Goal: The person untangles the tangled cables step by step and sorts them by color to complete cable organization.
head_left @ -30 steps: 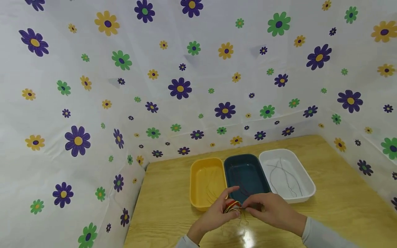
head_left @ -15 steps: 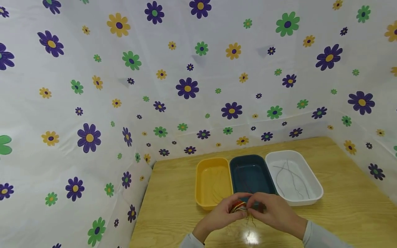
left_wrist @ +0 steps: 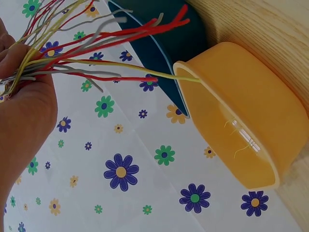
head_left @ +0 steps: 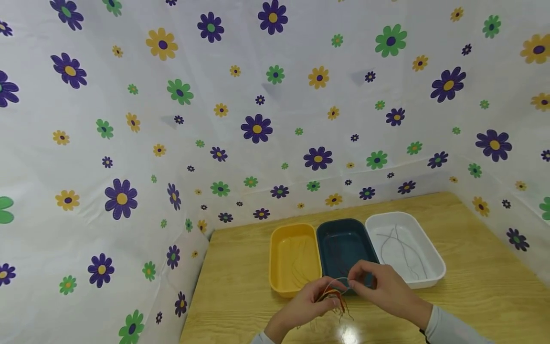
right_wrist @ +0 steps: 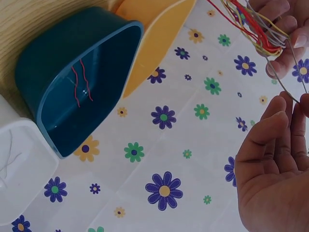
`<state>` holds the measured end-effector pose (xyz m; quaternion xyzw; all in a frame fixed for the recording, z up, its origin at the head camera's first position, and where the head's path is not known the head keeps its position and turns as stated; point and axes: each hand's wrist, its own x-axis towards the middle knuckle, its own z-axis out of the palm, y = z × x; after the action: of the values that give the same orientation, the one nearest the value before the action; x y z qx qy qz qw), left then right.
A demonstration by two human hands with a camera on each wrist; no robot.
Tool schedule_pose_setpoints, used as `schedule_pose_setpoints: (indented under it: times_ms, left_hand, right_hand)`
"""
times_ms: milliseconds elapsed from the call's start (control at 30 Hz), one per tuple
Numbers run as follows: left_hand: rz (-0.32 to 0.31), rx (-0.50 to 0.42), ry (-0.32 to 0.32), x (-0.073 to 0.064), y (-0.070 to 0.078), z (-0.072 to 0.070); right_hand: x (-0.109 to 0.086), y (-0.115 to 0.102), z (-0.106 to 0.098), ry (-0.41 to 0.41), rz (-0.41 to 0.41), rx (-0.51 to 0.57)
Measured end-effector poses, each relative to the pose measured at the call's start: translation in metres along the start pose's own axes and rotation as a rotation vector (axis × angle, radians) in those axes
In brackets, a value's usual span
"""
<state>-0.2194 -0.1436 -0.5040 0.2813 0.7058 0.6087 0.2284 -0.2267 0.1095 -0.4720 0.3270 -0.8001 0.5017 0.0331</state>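
My left hand (head_left: 304,305) grips a bundle of red, yellow and grey strings (left_wrist: 87,53), whose loose ends hang below the fingers in the head view. A little to the right, my right hand (head_left: 386,289) pinches one grey string (right_wrist: 281,85) between thumb and forefinger. That string bows out as a loop from the bundle, its other part still among the strings in the left hand. Both hands are held over the near ends of the yellow and dark teal bins. The left wrist view shows the strings fanning out toward the bins.
Side by side on the wooden table (head_left: 232,277) stand a yellow bin (head_left: 275,258) with yellow strings, a dark teal bin (head_left: 349,229) with red strings (right_wrist: 76,87), and a white bin (head_left: 436,263) with grey strings. A flower-printed cloth (head_left: 232,91) surrounds the table's back and sides.
My right hand has drawn a grey string partly out of the bundle, moving slightly away from the left. The left forefinger, stretched out a second ago, now bends over the bundle. The head view shifted slightly.
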Motion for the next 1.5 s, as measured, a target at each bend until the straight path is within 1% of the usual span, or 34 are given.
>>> schedule_pose_setpoints:
  times_ms: [100,167,267,400,500,700,800,900,1000,1133,1200,1267,1333,1433,1500]
  left_hand:
    - [0.010,-0.015,0.002,-0.001,-0.001,0.000]
    - [0.004,-0.033,0.008,-0.001,-0.001,0.000]
    - [-0.028,-0.062,0.021,-0.003,0.000,0.002]
    - [-0.095,-0.088,0.027,-0.007,-0.001,0.004]
    - [-0.113,-0.094,0.035,-0.009,-0.003,0.005]
    - [-0.094,-0.116,0.048,-0.011,-0.007,0.004]
    - [-0.081,-0.123,0.051,-0.012,-0.009,0.002]
    - [-0.078,-0.131,0.066,-0.013,-0.007,0.001]
    - [-0.063,-0.150,0.092,-0.013,-0.006,0.001]
    - [-0.020,-0.133,0.161,-0.013,-0.005,-0.002]
    - [-0.025,-0.117,0.199,-0.012,-0.004,-0.005]
    - [-0.031,-0.100,0.228,-0.012,-0.002,-0.007]
    - [-0.042,-0.106,0.247,-0.012,0.000,-0.009]
    - [-0.060,-0.111,0.276,-0.013,0.004,-0.012]
    - [-0.074,-0.110,0.288,-0.014,0.005,-0.013]
  right_hand:
    - [0.001,0.000,-0.001,0.026,-0.004,-0.009]
    - [0.001,0.001,-0.002,0.053,0.000,-0.010]
    - [0.000,0.001,-0.003,0.096,0.010,0.010]
    - [-0.003,0.001,-0.004,0.141,0.036,0.065]
    - [-0.004,0.001,-0.007,0.171,0.058,0.080]
    - [-0.003,0.002,-0.019,0.244,0.079,0.062]
    - [-0.004,0.004,-0.023,0.261,0.085,0.058]
    - [-0.005,0.006,-0.025,0.257,0.099,0.055]
    - [-0.005,0.007,-0.025,0.245,0.106,0.064]
    - [-0.006,0.008,-0.025,0.226,0.124,0.073]
    - [-0.006,0.009,-0.027,0.209,0.129,0.070]
    - [-0.006,0.009,-0.028,0.186,0.119,0.069]
    - [-0.006,0.011,-0.031,0.154,0.090,0.077]
    - [-0.007,0.013,-0.036,0.094,0.042,0.102]
    - [-0.008,0.015,-0.040,0.038,0.021,0.129]
